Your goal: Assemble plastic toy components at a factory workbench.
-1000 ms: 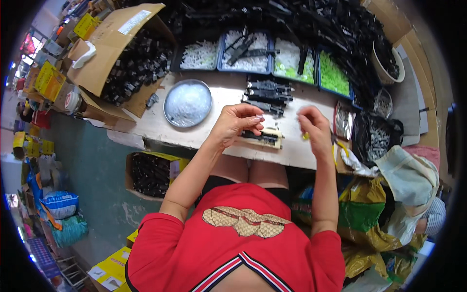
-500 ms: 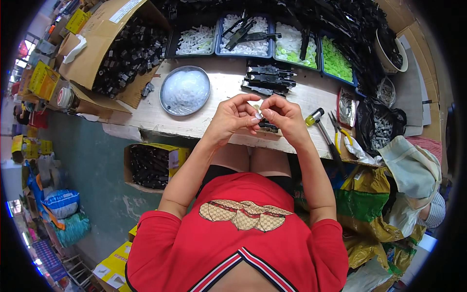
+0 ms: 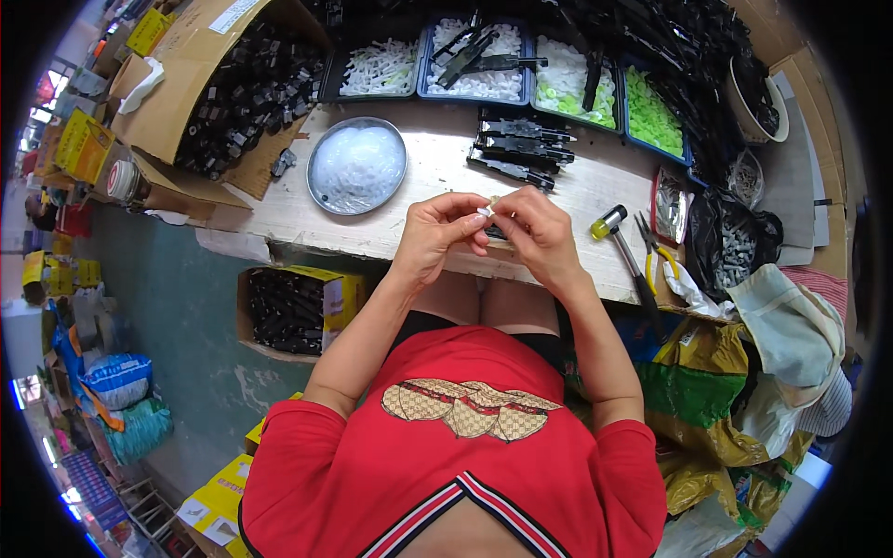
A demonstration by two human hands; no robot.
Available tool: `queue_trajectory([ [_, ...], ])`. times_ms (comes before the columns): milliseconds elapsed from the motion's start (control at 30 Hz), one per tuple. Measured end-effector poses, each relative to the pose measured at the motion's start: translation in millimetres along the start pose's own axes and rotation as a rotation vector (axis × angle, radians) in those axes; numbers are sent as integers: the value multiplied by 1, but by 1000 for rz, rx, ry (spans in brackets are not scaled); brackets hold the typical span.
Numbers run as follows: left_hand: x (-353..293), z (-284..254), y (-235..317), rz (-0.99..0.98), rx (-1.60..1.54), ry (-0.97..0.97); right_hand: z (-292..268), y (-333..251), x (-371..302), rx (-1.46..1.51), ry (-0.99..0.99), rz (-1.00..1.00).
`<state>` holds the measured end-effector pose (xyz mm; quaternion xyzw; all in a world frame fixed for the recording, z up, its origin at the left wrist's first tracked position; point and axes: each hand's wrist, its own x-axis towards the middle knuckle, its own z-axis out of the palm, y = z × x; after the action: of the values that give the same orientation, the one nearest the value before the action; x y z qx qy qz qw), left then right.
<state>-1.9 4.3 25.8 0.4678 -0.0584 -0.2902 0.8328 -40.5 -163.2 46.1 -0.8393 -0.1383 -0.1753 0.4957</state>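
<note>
My left hand (image 3: pixel 435 232) and my right hand (image 3: pixel 539 234) meet over the front edge of the workbench. Between their fingertips is a small white plastic piece (image 3: pixel 485 211), pinched by the left thumb and fingers. The right thumb and forefinger are closed against the same piece; its exact shape is mostly covered. Partly hidden beneath the hands, a black part (image 3: pixel 499 232) lies on the bench. Just beyond them sit several long black mechanisms (image 3: pixel 523 149), laid side by side in a stack.
A round metal dish (image 3: pixel 398 177) holds a clear plastic bag of small parts. Blue trays (image 3: pixel 474 100) of white and green pieces line the back. A hammer (image 3: pixel 633 265) and yellow-handled pliers (image 3: pixel 662 265) lie right. A cardboard box (image 3: pixel 172 102) of black parts stands left.
My hands have drawn closer together, and the right fingers now cover more of the white piece. The bench appears slightly shifted to the right in view.
</note>
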Motion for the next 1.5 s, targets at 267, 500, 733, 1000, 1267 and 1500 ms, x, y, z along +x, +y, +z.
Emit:
queue_trajectory([
  [267,-3,3,2,51,143,21,4,-1,2,-128,3,-105],
  [500,6,-16,18,117,558,122,4,15,-4,-318,-189,-41],
  [733,13,-27,5,136,736,82,14,20,-3,-454,-246,-46],
  [1000,21,-19,11,184,1120,-5,16,22,-4,-533,-215,-130],
  [1267,50,17,37,1,1786,-319,-36,27,-11,-244,65,155],
  [1500,162,69,41,542,1624,-193,-64,36,-31,-248,125,252],
])
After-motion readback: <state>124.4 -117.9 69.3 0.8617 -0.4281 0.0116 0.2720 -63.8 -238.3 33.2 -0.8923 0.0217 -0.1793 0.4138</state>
